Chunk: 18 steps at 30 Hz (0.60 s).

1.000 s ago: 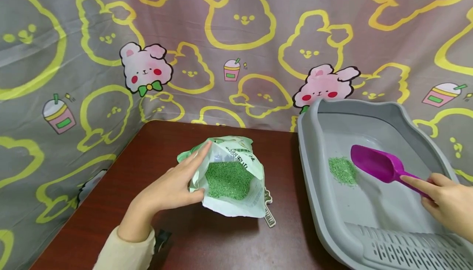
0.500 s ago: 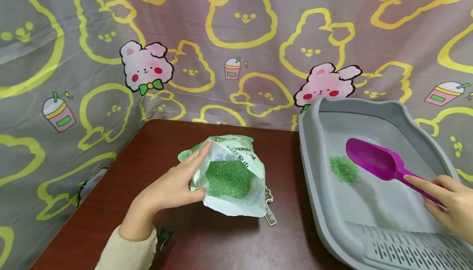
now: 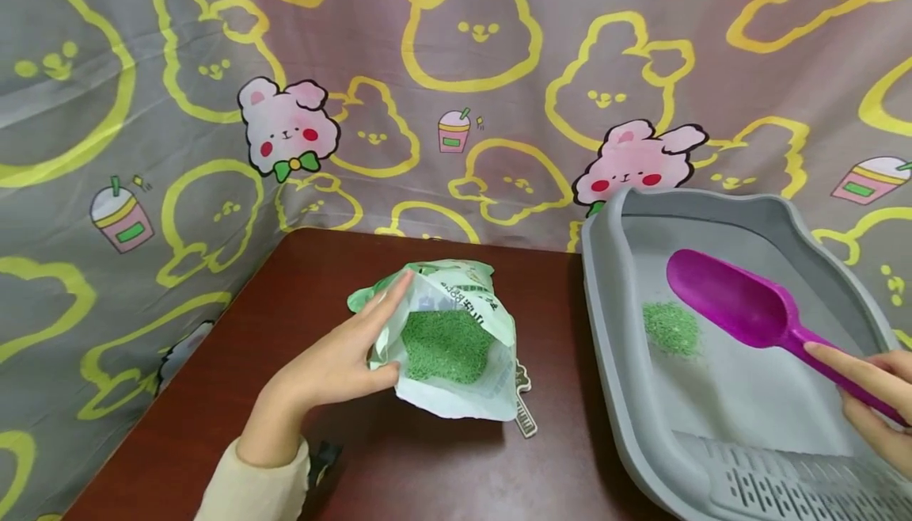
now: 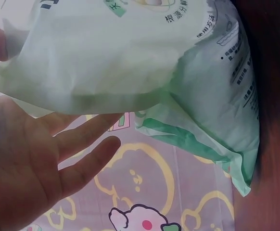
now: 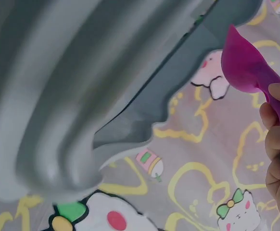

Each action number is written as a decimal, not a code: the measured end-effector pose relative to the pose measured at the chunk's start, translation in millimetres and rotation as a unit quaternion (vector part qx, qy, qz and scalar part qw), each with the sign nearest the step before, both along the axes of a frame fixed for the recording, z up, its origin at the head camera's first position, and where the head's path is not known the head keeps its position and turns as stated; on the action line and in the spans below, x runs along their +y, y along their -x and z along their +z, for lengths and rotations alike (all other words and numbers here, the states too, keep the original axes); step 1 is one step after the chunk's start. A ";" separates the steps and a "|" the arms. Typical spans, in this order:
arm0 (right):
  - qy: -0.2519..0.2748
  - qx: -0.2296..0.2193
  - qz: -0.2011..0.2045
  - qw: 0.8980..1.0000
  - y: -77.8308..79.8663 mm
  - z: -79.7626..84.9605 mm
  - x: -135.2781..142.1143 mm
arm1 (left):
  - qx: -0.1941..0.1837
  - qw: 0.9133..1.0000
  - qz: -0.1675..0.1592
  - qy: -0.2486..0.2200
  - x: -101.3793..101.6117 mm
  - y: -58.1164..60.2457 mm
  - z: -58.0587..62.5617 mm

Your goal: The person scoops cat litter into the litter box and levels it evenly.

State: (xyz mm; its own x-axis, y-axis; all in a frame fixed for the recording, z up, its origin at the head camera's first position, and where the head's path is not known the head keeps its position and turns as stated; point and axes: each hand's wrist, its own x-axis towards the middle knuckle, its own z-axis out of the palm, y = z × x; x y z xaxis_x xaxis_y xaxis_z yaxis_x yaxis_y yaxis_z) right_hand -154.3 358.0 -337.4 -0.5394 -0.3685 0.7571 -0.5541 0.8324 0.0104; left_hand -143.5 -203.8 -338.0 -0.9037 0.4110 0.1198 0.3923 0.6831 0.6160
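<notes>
Head view: the left hand (image 3: 335,363) stands at the near-left edge of the mouth of the bag (image 3: 456,404), fingers extended, thumb spread apart from them. The bag is located immediately right of this hand, mouth facing the wearer, with green granules (image 3: 447,347) inside. The right hand (image 3: 879,402) grips the handle of the purple scoop (image 3: 734,299), fingers curled around it. The scoop's bowl points forward and left of the right hand, raised over the gray tray (image 3: 602,291). A granule pile (image 3: 668,329) lies on the tray floor, farther left of that hand. A patterned curtain (image 3: 499,117) hangs beyond both hands.
</notes>
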 end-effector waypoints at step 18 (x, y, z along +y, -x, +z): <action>0.059 0.006 0.068 0.996 -24.9 21.3 -37.9 | -0.009 1.000 0.000 -0.020 2.0 1.8 0.1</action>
State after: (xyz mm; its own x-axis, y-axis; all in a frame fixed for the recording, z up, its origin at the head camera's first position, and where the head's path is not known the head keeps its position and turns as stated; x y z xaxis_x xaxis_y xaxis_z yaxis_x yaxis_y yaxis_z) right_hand -129.4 320.1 -316.2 -0.4814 -0.3456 0.8055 -0.6618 0.7458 -0.0755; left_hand -145.3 -201.8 -337.8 -0.9055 0.4070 0.1205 0.3818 0.6569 0.6501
